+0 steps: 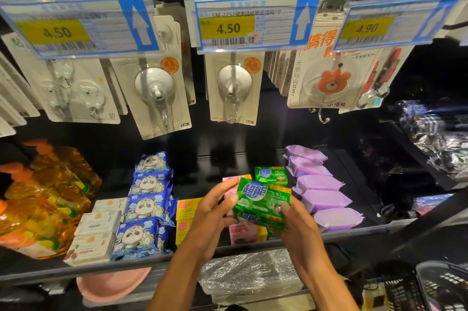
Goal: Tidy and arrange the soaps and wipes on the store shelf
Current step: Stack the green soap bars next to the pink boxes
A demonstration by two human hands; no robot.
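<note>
Both in there: the left grip (210, 212) and right grip (296, 224) clasped the green soap pack (263, 202), one at each end, above the pink boxes (240, 232) at the shelf (359, 231) front. A second green pack (271, 174) sat behind, purple wipes (326, 199) just beside.

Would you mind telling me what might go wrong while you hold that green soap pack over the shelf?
1. The left hand and right hand grip the green soap pack above the pink boxes; a slip could drop it onto them.
2. The purple wipe packs lie close beside it, so setting it down carelessly might nudge that row crooked.
</note>
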